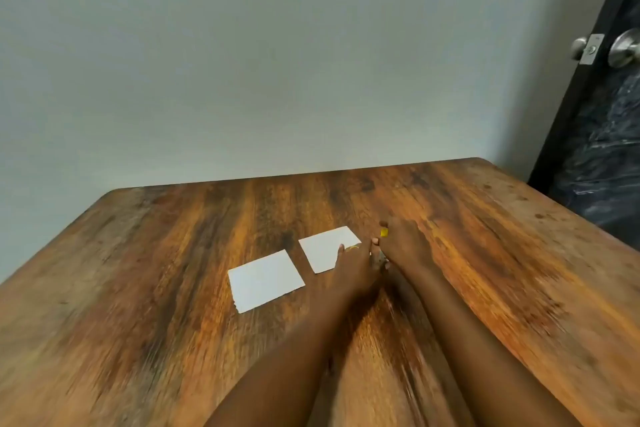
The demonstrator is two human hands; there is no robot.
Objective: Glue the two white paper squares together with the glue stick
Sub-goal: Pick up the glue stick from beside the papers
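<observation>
Wooden table (173, 253) against grey wall (277, 62); dark door (602, 135) right.

Inventory, by count. White paper squares: two. The first paper square (266, 280) lay flat toward the left of the worktop's (173, 288) middle; the second paper square (325, 248) lay just beside it, nearer the far edge, the two apart and not overlapping. Glue stick: one, of which only a small yellow part (383, 232) showed between the fingers; the rest was hidden. Hands: two, the left hand (353, 267) and the right hand (403, 246), both over the worktop's middle, close together. Worktop: one, wood-grained. Door: one (602, 121), dark, beyond the far right corner. Door knobs: two (625, 47), metal.
</observation>
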